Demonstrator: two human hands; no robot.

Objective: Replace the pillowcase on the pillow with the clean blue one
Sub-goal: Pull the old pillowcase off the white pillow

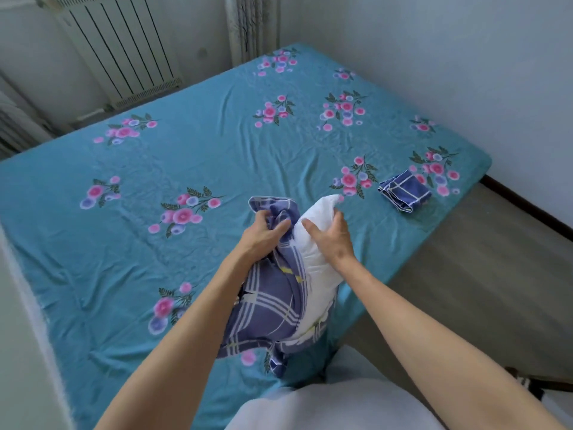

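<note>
**Old case coming off at the near edge of the bed**

The bed point(217, 156) is taking up most of the room, its teal flowered sheet lying bare except for the work going on at its near edge and one small bundle towards the right-hand edge. Against the far wall a white radiator point(124, 48) is standing beside a hanging curtain point(248, 23).

The pillow point(313, 252) is being held up on end just above the near edge of the bed, its white top poking free while its lower half is sitting inside the old checked pillowcase point(273, 302). Standing it upright like this looks deliberate: the case can be dragged downwards along the pillow's length.

The left hand point(263, 234) is curling tightly round a bunched fold of the checked cloth at the case's open mouth, gripping it so it can be pulled. The right hand point(331, 234) is wrapping over the bared white corner, fingers and thumb clasping the stuffing to brace the pillow against that pull.

The clean blue pillowcase point(404, 192) is lying folded near the right edge of the bed, well apart from the hands, presumably parked within reach but clear of the tugging, waiting untouched for its turn.
</note>
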